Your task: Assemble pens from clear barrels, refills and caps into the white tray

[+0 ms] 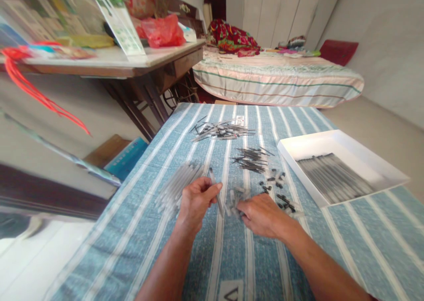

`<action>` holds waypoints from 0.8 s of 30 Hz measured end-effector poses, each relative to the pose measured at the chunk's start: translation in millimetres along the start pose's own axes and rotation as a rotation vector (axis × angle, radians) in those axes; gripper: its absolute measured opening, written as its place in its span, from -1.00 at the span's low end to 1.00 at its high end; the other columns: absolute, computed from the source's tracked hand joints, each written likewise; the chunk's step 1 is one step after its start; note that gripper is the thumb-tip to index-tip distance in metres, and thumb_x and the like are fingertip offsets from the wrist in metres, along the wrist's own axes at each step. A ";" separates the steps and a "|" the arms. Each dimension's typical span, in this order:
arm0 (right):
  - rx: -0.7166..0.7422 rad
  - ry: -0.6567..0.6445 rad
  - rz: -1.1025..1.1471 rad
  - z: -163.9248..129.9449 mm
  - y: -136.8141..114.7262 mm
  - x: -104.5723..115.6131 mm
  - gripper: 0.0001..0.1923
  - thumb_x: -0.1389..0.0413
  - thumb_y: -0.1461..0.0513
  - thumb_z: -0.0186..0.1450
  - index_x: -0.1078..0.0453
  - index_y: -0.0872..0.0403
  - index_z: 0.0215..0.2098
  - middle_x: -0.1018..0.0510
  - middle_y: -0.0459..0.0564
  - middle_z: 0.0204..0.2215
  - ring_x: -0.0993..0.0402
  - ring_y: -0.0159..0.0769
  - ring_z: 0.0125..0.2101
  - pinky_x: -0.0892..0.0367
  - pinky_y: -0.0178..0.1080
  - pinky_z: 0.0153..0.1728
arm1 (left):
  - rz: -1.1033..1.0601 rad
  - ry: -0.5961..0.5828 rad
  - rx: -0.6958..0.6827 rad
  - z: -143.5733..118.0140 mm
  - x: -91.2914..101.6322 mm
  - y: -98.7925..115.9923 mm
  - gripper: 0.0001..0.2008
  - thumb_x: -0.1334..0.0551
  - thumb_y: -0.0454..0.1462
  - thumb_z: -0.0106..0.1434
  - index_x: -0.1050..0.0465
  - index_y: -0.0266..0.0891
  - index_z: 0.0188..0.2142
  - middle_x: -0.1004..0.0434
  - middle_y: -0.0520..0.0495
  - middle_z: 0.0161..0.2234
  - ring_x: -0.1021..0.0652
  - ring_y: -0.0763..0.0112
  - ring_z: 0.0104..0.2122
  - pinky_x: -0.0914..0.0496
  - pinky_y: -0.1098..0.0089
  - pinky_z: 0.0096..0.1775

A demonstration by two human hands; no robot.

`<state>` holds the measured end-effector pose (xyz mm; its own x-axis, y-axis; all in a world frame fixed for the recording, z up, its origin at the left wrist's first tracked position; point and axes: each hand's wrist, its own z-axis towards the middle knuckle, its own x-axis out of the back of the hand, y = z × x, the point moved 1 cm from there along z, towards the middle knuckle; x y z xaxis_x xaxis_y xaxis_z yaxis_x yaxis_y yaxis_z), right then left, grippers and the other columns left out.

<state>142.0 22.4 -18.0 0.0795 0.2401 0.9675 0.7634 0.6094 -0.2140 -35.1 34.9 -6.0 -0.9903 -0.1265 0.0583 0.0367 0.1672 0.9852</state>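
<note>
My left hand is closed around a pen, holding it tilted above the striped cloth. To its left lies a pile of clear pen barrels, partly behind that hand. My right hand reaches into a small heap of translucent pen caps, fingertips pinched together among them. Whether a cap is between those fingers is hidden. Just right of this hand are scattered small black pen parts. Beyond the hands lie dark thin refills and another loose pile of refills.
A white box holding a row of pens stands on the right of the table. At the left, a wooden desk carries a red plastic bag, with red string hanging off. A bed is behind.
</note>
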 end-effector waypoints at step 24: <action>0.091 0.267 1.660 4.1 10.9 -13.0 -0.77 -0.18 0.15 0.19 -0.27 0.12 -0.33 -0.56 -0.05 -0.53 -0.42 -0.43 -0.65 -0.28 -0.39 -0.60 | -0.622 0.071 0.074 3.0 6.2 6.0 -0.83 -0.39 -0.34 -0.10 -0.42 -0.32 -0.51 -0.50 0.03 -0.57 -0.41 0.62 -0.66 -0.30 0.59 -0.60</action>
<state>146.7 29.1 -33.5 0.8095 0.5020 -0.3046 -0.2881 -0.1124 -0.9510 -41.4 38.1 -0.2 -0.8117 -0.2857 -0.5094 -0.5554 0.1080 0.8245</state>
